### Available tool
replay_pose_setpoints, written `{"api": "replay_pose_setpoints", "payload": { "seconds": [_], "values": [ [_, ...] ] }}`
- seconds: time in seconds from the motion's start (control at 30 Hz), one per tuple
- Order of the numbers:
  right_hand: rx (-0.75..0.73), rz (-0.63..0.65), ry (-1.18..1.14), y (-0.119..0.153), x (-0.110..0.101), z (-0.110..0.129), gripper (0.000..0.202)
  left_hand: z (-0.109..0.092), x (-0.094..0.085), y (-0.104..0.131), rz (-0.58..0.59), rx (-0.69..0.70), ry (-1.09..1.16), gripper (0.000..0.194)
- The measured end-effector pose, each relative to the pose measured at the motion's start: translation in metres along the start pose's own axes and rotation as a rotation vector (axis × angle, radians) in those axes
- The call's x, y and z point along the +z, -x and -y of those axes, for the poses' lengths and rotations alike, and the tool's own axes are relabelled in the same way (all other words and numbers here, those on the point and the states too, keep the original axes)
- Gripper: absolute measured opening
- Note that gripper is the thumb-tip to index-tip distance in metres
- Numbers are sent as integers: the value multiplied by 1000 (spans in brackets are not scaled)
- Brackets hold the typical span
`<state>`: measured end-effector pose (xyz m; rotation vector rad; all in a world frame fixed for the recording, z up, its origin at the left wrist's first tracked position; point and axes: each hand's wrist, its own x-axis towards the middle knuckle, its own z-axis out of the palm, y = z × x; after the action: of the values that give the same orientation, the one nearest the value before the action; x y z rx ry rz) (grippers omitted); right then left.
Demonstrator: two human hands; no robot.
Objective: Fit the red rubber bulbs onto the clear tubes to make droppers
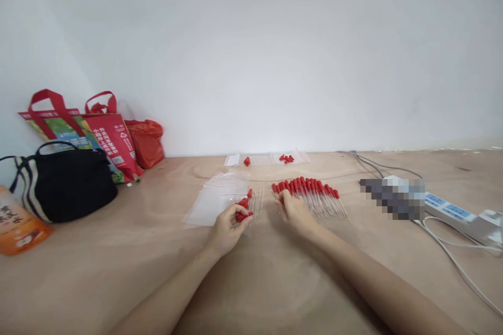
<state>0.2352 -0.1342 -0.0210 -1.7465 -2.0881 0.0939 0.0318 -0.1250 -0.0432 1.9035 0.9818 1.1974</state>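
Observation:
Near the middle of the table, my left hand (228, 227) is closed on a red cap (244, 216), at the lower right edge of some clear plastic bags (216, 201). Several thin sticks (257, 201) lie just right of it, with another red cap (250, 193) above. My right hand (293, 211) pinches a thin stick (274, 194) at its fingertips. Beside and behind my right hand is a fanned row of red-tipped sticks (320, 193).
Behind lie small clear bags (261, 159) and loose red caps (286, 158). Shopping bags (113, 141), a black bag (73, 183) and an orange package (21, 225) stand left. At right are a power strip (451, 211), cables and a blurred dark object (393, 199).

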Motion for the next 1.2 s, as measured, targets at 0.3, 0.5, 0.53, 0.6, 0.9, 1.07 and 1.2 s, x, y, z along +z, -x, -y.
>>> {"api": "replay_pose_setpoints", "payload": {
  "seconds": [0.3, 0.5, 0.53, 0.6, 0.9, 1.07, 1.2],
  "values": [
    [-388, -214, -120, 37, 10, -24, 22, -10, 10, 4, 33, 15, -204, 18],
    [-425, -178, -132, 39, 9, -7, 21, -10, 12, 5, 81, 70, -253, 18],
    [-427, -181, -140, 39, 10, -6, 21, -11, 12, 5, 80, 81, -247, 18],
    [-425, -182, -158, 40, 11, -5, 20, -13, 12, 4, 84, 104, -244, 17],
    [-439, -150, -233, 42, 13, -4, 22, -19, 14, 5, 157, 151, -273, 19],
    [-449, -116, -298, 44, 12, -4, 23, -20, 15, 7, 208, 116, -249, 19],
    [-460, -81, -317, 43, 10, -6, 24, -20, 13, 9, 213, 176, -289, 20]
  ]
}}
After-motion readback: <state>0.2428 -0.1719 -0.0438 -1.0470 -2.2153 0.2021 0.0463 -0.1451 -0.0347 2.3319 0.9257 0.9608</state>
